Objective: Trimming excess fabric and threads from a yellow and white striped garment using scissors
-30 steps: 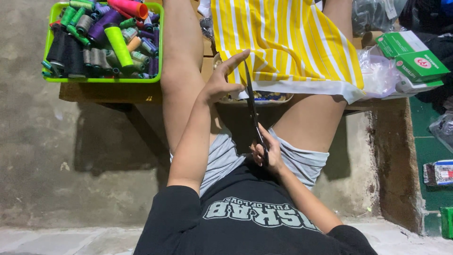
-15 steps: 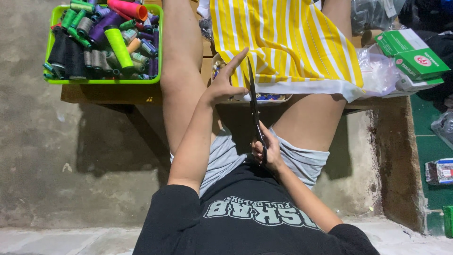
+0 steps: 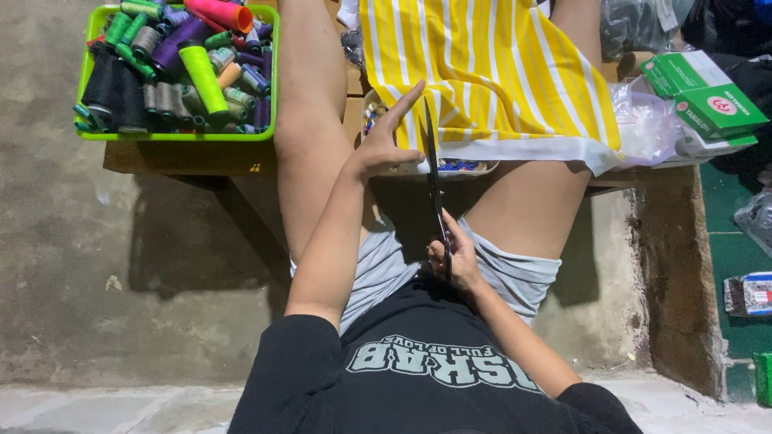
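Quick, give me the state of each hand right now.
Left hand: open, fingers spread, pressing on the edge of the yellow striped fabric.
Right hand: closed on the handles of the black scissors.

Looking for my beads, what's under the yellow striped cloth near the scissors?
A shallow clear container of small colourful bits peeks out beneath the yellow striped cloth, by the left hand. Most of it is covered.

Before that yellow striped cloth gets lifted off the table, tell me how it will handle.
The yellow striped cloth will probably go floppy: its white hem hangs over the table edge. It looks thin and light, so the left hand resting on it likely keeps it from sliding. The scissors in the right hand could drag it along.
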